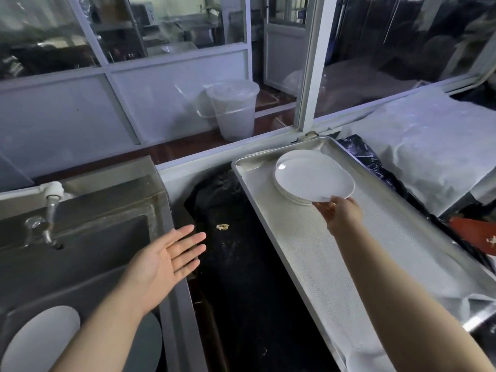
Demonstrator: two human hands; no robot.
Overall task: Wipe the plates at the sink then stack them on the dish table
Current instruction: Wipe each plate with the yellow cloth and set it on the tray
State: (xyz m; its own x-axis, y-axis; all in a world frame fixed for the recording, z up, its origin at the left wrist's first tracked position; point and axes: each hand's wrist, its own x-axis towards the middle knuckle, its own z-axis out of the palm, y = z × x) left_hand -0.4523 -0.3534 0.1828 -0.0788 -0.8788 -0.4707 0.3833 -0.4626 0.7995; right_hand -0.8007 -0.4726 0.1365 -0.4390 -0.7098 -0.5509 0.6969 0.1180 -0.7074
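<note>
1. White plate hangs tilted just above the stack on the dish table, pinched at its near rim by your right hand.
2. Your left hand (fingers spread, holding nothing) hovers by the sink, nearer the next plate.

Stack of plates mostly hidden under top plate; count unclear. Sink plate cut by frame edge, part behind forearm.
</note>
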